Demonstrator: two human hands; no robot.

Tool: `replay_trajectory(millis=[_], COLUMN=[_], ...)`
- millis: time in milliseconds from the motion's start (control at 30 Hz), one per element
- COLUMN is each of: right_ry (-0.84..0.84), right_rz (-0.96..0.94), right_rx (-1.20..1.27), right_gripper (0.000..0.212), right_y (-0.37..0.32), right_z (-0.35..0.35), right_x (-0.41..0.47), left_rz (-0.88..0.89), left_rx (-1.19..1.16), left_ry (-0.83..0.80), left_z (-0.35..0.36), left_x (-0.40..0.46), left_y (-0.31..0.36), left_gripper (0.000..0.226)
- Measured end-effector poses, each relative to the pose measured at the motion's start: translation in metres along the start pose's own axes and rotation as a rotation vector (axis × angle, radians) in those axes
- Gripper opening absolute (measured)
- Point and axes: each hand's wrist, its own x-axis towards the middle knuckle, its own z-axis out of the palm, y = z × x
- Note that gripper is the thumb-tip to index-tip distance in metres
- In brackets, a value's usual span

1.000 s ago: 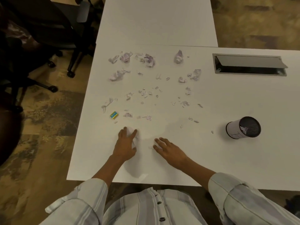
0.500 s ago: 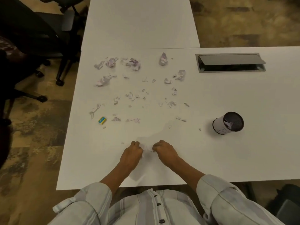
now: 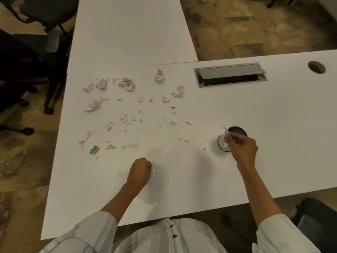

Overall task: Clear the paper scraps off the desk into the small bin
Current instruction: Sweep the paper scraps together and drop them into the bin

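Several white and purple paper scraps [image 3: 127,83] lie scattered over the left half of the white desk [image 3: 273,143]. The small round bin [image 3: 237,131], white with a dark inside, stands right of the scraps. My right hand [image 3: 243,147] is over the bin's near side, shut on a white paper scrap [image 3: 226,138] that hangs just at the bin's left rim. My left hand [image 3: 139,171] rests as a fist on the desk near the front edge, with a small white scrap [image 3: 153,169] pinched at its fingertips.
A small yellow and blue eraser [image 3: 94,149] lies among the scraps at the left. A grey cable flap [image 3: 230,75] and a round cable hole [image 3: 316,67] sit at the desk's back right. Black office chairs [image 3: 36,52] stand off the left edge.
Both hands closed together on scraps near the front edge. My right hand then carried a scrap rightward to the bin, while my left hand stayed in place as a fist.
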Motion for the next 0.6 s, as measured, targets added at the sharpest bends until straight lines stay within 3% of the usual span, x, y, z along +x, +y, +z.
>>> replay_trajectory(millis=[100, 267, 400, 600], right_ry=[0.012, -0.12, -0.19, -0.1], right_rz=[-0.018, 0.021, 0.083, 0.078], right_rx=[-0.088, -0.227, -0.207, -0.096], right_gripper=[0.017, 0.018, 0.026, 0.025], right_y=[0.001, 0.009, 0.007, 0.005], right_z=[-0.026, -0.034, -0.039, -0.068], right_x=[0.03, 0.059, 0.068, 0.067], left_rz=[0.043, 0.206, 0.317, 0.402], left_rx=[-0.031, -0.025, -0.067, -0.082], left_ry=[0.007, 0.047, 0.071, 0.001], left_z=[-0.003, -0.002, 0.005, 0.026], left_x=[0.021, 0.053, 0.067, 0.08], left_y=[0.042, 0.12, 0.172, 0.24], left_gripper=[0.018, 0.012, 0.014, 0.018])
